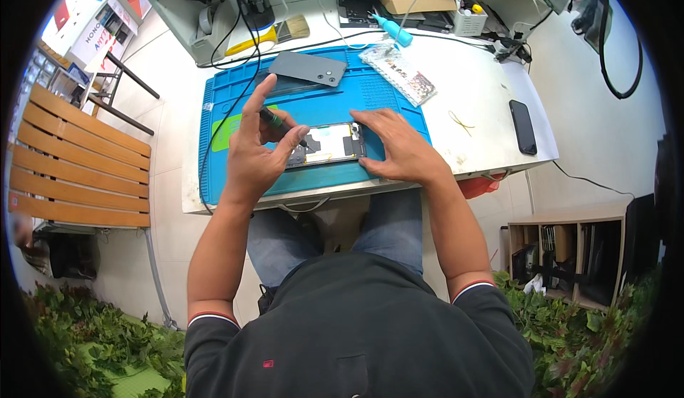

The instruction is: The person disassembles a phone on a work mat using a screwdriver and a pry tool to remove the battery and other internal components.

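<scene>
An opened smartphone (329, 143) lies on a blue work mat (285, 182), its inner parts exposed. In my left hand (249, 152) is a screwdriver (273, 119) with a dark and green handle, pinched by thumb and fingers. It is tilted, and its lower end reaches the left part of the phone; whether the tip touches a screw is too small to tell. My right hand (405, 148) grips the phone's right end, thumb at the near edge and fingers at the far edge. Behind the phone rests a grey back cover (303, 66) with camera holes.
A bubble-wrap pouch (399, 74) and a light-blue bottle (393, 30) lie toward the back. At the right is a black phone (522, 127). A brush (292, 28), a yellow-handled tool (253, 42) and cables line the back left. A wooden bench (78, 159) stands left.
</scene>
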{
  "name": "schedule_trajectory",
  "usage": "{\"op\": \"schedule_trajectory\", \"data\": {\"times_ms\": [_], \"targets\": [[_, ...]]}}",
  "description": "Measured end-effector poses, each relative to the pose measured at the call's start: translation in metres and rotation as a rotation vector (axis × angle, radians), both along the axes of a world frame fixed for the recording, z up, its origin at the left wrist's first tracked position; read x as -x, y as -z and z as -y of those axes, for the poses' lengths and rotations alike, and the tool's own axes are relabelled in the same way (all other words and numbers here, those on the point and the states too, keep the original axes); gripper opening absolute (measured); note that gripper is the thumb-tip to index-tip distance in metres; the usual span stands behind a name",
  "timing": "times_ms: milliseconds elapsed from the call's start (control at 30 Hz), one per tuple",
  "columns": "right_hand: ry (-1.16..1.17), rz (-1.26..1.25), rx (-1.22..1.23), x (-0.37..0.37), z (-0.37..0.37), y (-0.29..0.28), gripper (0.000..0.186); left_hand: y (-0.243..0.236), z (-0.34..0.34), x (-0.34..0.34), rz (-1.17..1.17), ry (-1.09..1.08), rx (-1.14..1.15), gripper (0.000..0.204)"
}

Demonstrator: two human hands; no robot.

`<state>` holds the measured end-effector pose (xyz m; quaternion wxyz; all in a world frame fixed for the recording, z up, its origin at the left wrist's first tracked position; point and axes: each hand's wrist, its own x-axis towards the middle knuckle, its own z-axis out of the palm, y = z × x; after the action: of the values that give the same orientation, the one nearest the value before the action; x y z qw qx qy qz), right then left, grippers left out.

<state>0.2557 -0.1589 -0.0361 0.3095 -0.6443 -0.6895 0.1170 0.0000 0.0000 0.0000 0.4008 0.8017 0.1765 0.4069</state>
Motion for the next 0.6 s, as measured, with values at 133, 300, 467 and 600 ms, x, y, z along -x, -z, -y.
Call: {"op": "schedule_trajectory", "data": {"times_ms": [133,300,467,600], "targets": [[-0.030,-0.011,-0.033,-0.007,-0.009,-0.002,0.078,0.002,0.004,-0.007,-0.003,0.029,-0.002,0.092],[-0.077,-0.008,-0.044,0.006,-0.022,0.002,0.071,0.004,0.014,-0.012,-0.006,0.038,0.067,0.091],[-0.129,0.020,-0.067,0.009,-0.025,0.013,0.068,0.013,0.019,-0.016,-0.042,0.073,-0.021,0.090],[-0.135,-0.021,-0.056,0.009,-0.024,0.012,0.066,0.018,0.023,-0.020,-0.057,0.093,-0.075,0.088]]}}
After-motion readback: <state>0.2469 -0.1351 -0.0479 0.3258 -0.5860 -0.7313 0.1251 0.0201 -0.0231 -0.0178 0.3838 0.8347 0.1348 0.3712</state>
